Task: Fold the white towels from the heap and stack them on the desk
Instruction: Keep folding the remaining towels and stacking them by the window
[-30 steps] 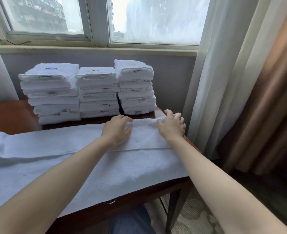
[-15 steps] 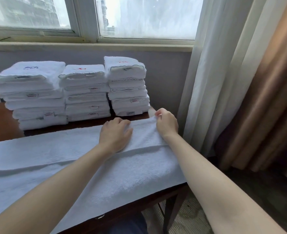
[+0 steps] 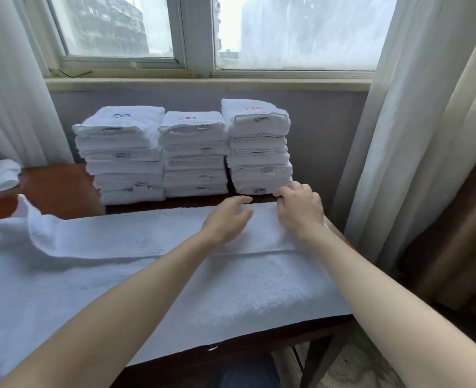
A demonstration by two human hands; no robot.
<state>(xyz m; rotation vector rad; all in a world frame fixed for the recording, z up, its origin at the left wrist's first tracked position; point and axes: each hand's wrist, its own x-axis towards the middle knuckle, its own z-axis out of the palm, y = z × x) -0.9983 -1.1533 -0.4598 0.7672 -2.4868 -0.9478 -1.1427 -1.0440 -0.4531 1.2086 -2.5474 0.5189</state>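
Our fluffy white towel spans the glossy wooden desk, far edge folded. Our left hand rests flat on it; our right hand pinches its corner near 3 blocky stacks.

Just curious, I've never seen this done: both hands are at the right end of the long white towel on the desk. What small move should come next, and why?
Probably lift that end and fold it leftward. The long white terry towel lies doubled lengthwise across the brown wooden desk, the right hand pinches its far corner, and the left hand is open just beside it.
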